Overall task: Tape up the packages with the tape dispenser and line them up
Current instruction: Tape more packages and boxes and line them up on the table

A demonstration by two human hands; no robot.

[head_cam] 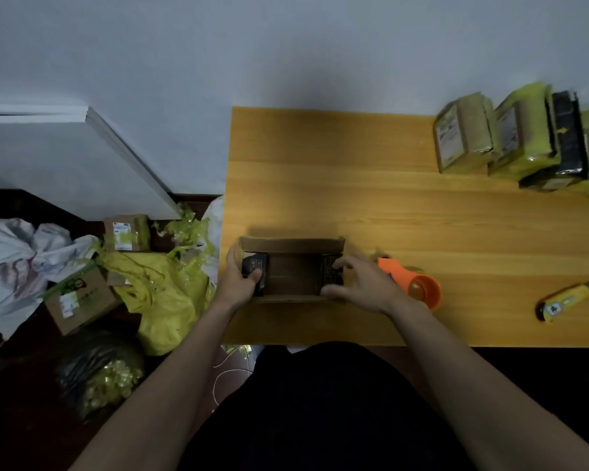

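You've got both hands on one open cardboard box, sitting near the front edge of the wooden surface, toward its left side. Your left hand wraps the box's left end, thumb hooked over the dark flap there. Your right hand clasps the right end, fingers curled over the rim and thumb along the front wall. So the hands are apart, one clamped on each end of the same box. Its long flaps stand up and the inside is exposed, with no tape visible across the top.

Just right of your right hand lies one orange tape dispenser, on its side, touching nothing but the surface. Farther right, near the front right edge, there's one yellow utility knife, well apart from the dispenser.

Up at the back right corner stands a row of packages, pressed side by side: I count four — a brown one, a yellow-green taped one, a black one, and a further yellow-green one cut off at the frame's edge.

Off the surface, on the floor to your left, two more labelled cardboard boxes sit among one yellow bag and loose yellow-green tape scraps.
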